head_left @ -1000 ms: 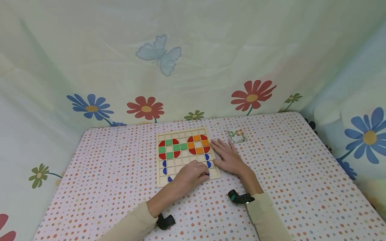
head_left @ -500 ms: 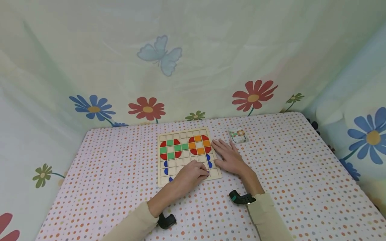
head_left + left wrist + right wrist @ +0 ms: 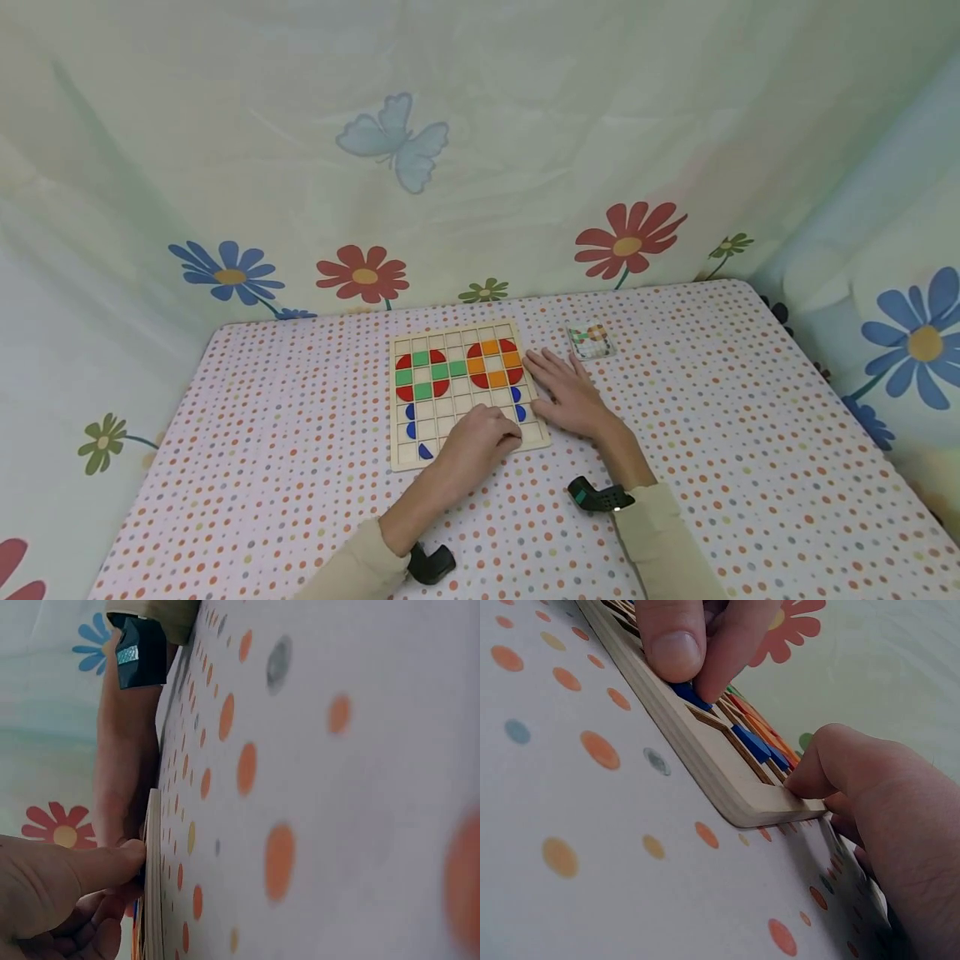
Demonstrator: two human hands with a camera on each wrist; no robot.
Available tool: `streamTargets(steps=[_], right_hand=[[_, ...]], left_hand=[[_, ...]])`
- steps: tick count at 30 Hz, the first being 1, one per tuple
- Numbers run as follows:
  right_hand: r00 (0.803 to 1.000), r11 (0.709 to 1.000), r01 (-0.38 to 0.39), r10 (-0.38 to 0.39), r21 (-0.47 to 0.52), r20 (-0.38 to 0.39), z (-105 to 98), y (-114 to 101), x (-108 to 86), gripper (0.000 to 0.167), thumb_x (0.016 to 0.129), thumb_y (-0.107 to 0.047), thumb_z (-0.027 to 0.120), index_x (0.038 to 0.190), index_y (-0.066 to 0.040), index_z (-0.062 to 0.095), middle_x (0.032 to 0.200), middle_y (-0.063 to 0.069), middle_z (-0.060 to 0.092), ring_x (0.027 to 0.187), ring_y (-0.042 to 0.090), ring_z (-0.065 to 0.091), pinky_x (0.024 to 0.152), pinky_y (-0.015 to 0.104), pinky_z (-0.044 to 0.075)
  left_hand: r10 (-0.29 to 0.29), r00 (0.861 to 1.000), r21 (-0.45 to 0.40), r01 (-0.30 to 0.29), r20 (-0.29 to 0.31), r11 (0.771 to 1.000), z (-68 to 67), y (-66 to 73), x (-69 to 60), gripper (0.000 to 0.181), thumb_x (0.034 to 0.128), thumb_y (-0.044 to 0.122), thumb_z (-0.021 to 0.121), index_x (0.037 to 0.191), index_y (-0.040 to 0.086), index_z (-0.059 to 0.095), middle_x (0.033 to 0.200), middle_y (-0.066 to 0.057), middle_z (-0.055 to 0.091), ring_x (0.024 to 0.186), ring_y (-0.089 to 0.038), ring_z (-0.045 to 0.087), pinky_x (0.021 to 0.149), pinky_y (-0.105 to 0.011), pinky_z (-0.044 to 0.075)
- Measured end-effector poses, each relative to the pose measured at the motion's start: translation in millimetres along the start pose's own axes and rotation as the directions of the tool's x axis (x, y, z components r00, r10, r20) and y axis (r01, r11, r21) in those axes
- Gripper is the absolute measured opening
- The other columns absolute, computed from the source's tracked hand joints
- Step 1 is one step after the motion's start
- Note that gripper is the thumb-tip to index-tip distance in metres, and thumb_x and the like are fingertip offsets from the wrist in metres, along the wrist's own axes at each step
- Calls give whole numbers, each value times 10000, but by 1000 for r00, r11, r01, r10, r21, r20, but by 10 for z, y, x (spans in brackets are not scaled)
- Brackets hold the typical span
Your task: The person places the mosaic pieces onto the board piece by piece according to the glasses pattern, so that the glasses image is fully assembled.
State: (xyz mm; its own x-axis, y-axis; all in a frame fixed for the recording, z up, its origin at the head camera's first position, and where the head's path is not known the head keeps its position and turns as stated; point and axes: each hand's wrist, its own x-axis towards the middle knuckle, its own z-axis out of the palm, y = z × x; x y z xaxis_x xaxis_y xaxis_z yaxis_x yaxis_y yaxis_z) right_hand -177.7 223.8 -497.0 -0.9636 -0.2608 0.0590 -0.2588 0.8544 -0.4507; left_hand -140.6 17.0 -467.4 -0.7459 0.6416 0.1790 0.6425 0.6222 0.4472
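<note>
A wooden grid board (image 3: 468, 327) lies on the table, bearing red, green, orange and blue flat pieces in its cells. At its near right part, my left hand (image 3: 478, 442) pinches a blue half-round piece (image 3: 692, 695) between thumb and forefinger, low in a cell by the near rim. Head view hides that piece behind the fingers. My right hand (image 3: 573, 396) rests along the board's right edge with fingers fairly straight, its thumb touching the rim near the corner. Two more blue half-round pieces (image 3: 521, 412) sit in the right columns, beside the right thumb.
A small pattern card (image 3: 591, 340) lies beyond the right hand, printed with a similar design. Several blue pieces (image 3: 411, 430) sit at the board's left side. A dotted cloth (image 3: 750, 433) covers the table, and a flowered curtain (image 3: 480, 167) hangs behind it.
The left hand stays over the same near right cells, its wrist shifting slightly to the right. The right hand keeps its place at the board's edge.
</note>
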Motion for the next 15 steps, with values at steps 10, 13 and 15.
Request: streamTargets(steps=[10,13,15], right_hand=[[1000,1000,1,-1,3,-7,14,1,16,695,846,-280,524,1505,-136,358,1585,62,323,1490,331,223,1198,597,23],[1000,1000,-3,3,-3,-3,18,4,11,696,845,-282,527,1504,-135,357,1586,60,323,1491,329,223,1199,596,25],[1000,1000,-1,1,-11,-5,16,5,13,692,846,-276,528,1501,-130,363,1583,67,328,1487,336,229,1196,602,33]], left_hand=[[-68,996,-47,65,-61,997,56,10,-23,84,886,181,706,907,153,783,852,50,709,823,-84,572,722,-172,460],[-75,995,-56,71,-60,996,62,20,-30,85,885,175,707,911,138,779,857,39,711,830,-89,572,731,-174,471],[-79,995,-66,74,-63,995,61,31,-33,88,885,173,708,915,129,777,862,31,714,836,-93,576,740,-181,479]])
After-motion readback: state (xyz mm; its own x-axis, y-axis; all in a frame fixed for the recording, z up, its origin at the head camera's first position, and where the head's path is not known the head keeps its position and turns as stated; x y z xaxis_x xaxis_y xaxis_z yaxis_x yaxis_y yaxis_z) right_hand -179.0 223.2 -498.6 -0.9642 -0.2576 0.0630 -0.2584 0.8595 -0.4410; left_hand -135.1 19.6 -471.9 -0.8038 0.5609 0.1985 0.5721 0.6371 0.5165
